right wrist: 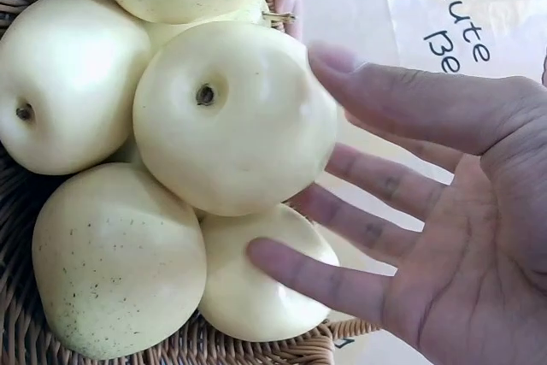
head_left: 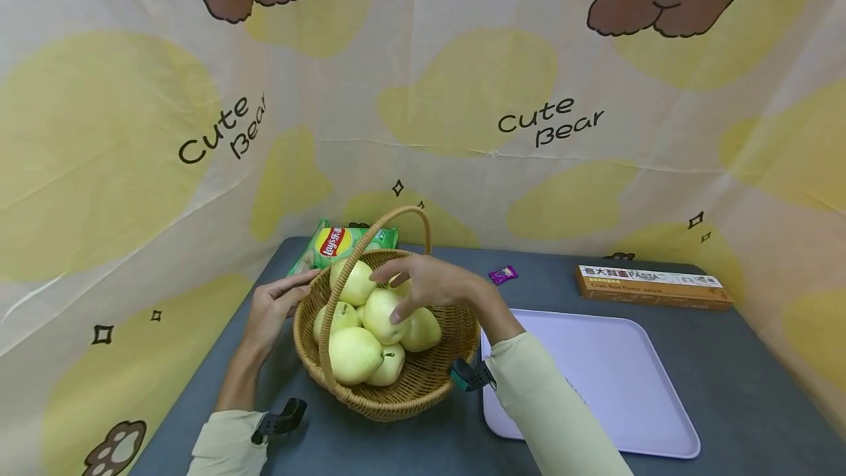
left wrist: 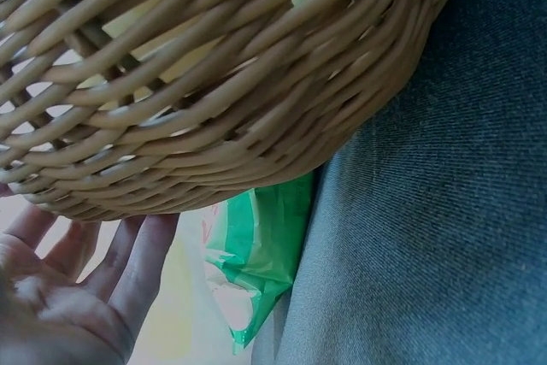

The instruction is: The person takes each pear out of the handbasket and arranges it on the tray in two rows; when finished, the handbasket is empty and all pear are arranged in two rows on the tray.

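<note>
Pale yellow-green pears are heaped in a round wicker basket with an arched handle, in the head view. At the basket's left rim is my left hand. Its fairly straight fingers touch the wicker in the left wrist view, with the palm away from it. My right hand reaches over the heap from the right, thumb and fingers spread about the topmost pear. In the right wrist view the thumb tip is right at that pear's side, and a finger overlaps a lower pear.
A green Lay's chip bag lies behind the basket. A small purple packet lies at the back, with a pasta box farther right. The lilac tray is right of the basket, partly under my right forearm. A printed cloth hangs behind.
</note>
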`<state>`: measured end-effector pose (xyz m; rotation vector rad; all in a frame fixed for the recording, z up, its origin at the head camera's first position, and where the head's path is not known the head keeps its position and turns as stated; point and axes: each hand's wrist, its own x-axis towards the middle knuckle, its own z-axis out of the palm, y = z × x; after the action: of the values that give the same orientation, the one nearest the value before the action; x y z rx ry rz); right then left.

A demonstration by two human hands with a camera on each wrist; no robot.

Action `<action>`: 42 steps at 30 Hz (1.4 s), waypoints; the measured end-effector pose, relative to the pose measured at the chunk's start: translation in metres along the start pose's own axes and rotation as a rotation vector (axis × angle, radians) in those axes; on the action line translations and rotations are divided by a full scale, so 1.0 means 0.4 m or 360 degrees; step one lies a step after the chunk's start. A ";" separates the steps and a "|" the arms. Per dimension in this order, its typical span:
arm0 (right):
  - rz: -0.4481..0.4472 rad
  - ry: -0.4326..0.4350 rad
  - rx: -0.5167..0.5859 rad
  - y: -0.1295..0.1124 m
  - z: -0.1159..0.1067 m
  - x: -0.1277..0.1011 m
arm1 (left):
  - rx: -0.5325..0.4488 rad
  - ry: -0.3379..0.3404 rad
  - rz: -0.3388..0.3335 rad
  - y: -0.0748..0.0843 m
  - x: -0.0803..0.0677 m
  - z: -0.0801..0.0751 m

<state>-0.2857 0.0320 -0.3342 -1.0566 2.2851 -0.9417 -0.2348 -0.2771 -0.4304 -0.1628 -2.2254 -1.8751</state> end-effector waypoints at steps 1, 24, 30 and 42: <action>0.0003 -0.0008 -0.0024 -0.001 0.002 0.001 | -0.0003 0.0001 -0.0002 0.000 0.000 0.001; 0.0098 -0.0123 -0.0312 -0.016 0.029 0.006 | 0.0000 0.0018 0.0009 0.005 0.003 0.007; 0.0057 -0.0082 -0.0282 -0.008 0.030 -0.002 | 0.0004 0.0016 0.0001 0.006 0.003 0.010; -0.0073 0.0040 -0.0191 -0.001 0.017 -0.067 | 0.0010 0.0027 0.0002 0.004 -0.002 0.009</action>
<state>-0.2650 0.0502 -0.3355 -1.1576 2.3726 -0.8484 -0.2337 -0.2733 -0.4295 -0.1471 -2.2193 -1.8615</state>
